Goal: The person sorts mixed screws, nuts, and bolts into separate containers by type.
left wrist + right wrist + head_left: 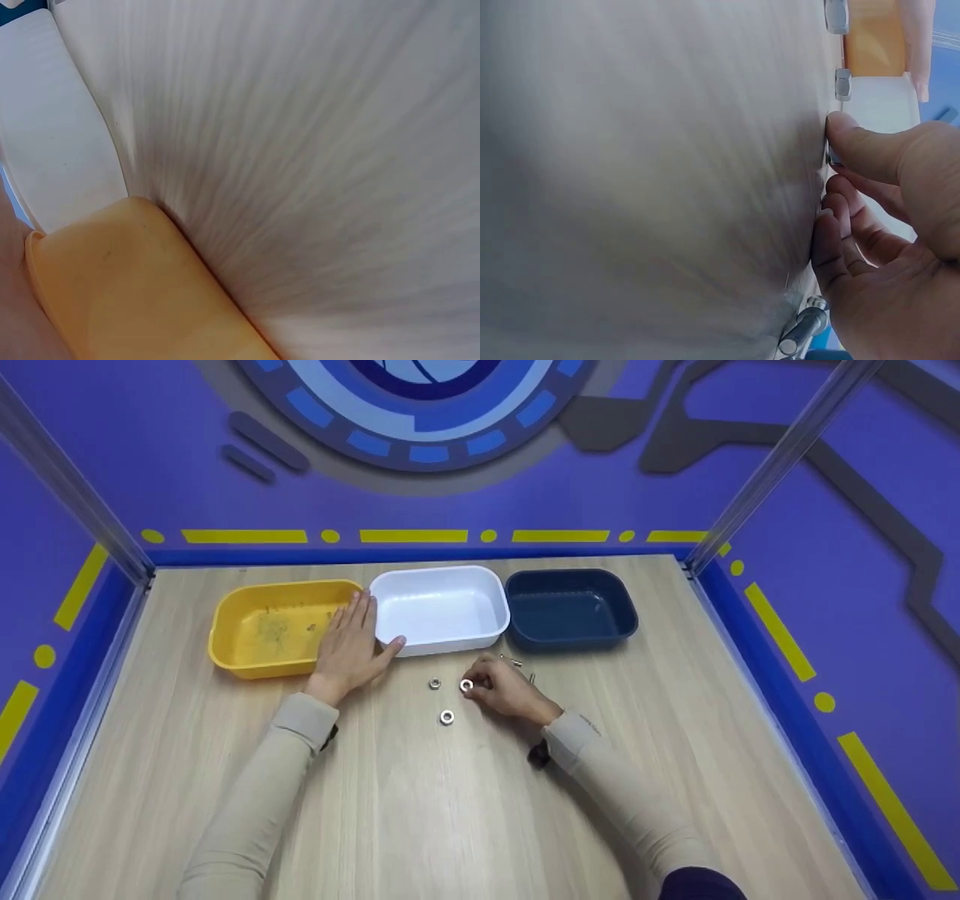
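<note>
My left hand [349, 649] rests with straight fingers across the adjoining rims of the yellow bin [259, 669] and the white bin [450, 645], its thumb at the white bin's front. In front of the white bin, my right hand [510, 687] pinches a metal nut [466, 685] between thumb and fingers, down at the tabletop. Two more nuts lie to its left, one farther back [435, 684] and one nearer [447, 718]. Beside the right hand's knuckles lie metal bolts [806, 328], partly hidden by that hand in the head view.
A dark blue bin [571, 643] stands right of the white one, completing a row along the back of the wooden table [442, 810]. Blue-purple panels [465, 510] with yellow markings enclose the back and sides. Small dark marks show on the yellow bin's floor.
</note>
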Tool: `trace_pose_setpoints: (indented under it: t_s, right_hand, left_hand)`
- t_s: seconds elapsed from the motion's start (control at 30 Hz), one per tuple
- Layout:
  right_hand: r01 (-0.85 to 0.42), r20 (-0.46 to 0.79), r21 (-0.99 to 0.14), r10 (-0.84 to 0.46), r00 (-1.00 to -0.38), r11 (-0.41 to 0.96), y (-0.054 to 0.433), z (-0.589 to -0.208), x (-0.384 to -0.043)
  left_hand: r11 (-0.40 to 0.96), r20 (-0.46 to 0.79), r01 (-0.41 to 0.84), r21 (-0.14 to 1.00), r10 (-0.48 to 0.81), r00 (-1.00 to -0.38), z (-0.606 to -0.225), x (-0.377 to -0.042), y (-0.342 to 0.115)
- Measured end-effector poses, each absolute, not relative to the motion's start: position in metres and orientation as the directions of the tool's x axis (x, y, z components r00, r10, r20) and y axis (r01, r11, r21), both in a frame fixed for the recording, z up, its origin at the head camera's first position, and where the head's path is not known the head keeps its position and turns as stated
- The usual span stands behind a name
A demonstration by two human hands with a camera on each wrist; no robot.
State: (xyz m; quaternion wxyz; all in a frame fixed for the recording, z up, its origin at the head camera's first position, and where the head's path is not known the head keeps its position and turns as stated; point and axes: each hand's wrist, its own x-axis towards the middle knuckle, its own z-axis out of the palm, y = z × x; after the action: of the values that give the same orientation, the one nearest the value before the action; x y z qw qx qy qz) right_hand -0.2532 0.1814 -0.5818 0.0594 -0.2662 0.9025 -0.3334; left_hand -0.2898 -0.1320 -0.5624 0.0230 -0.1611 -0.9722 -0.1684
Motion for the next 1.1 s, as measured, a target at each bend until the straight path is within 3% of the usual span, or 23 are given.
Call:
trace_pose_setpoints:
  t_s: [0.57, 1.1]
  right_hand:
    - [-0.419, 0.075, -0.703, -0.527, -0.847, 0.574, 0.176, -0.569, -0.256]
    - [-0.486, 0.156, -0.658, -0.527, -0.836, 0.576, 0.179, -0.54, -0.267]
  left_hand:
    - [0.891, 0.114, 0.329, 0.313, 0.309, -0.944, -0.562, -0.289, -0.13]
    - [0.891, 0.092, 0.327, 0.315, 0.315, -0.945, -0.562, -0.289, -0.131]
